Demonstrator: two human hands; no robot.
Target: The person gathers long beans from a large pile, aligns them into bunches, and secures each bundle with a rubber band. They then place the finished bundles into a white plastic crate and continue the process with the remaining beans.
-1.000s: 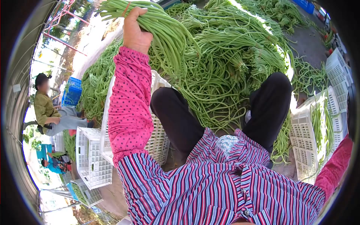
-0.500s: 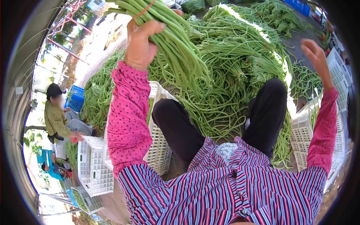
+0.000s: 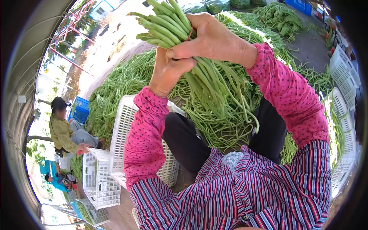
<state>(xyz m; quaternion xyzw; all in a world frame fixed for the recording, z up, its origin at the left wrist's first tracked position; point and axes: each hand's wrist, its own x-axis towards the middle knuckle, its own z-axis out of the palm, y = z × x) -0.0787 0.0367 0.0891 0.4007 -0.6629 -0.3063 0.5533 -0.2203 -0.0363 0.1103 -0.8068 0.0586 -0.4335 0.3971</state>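
A thick bundle of long green beans point(image 3: 209, 86) is held up in front of me, its stem ends pointing to the upper left and its tails hanging down. A red rubber band point(image 3: 189, 34) circles it near the stem ends. My left hand point(image 3: 168, 73) grips the bundle from below, just under the band. Wrapped over the top, my right hand point(image 3: 214, 40) is closed on the beans right at the band. Behind and below the bundle spreads a large pile of loose long beans point(image 3: 126, 76).
White plastic crates stand at my left point(image 3: 122, 143) and right point(image 3: 345, 134); the right one holds beans. A person point(image 3: 63, 130) sits at the far left by a blue crate point(image 3: 79, 108) and another white crate point(image 3: 101, 184). Filled bags point(image 3: 217, 5) line the back.
My right hand has come from the far right, where it was free, onto the bundle at the band. My left hand, still holding the beans, has moved lower and to the right.
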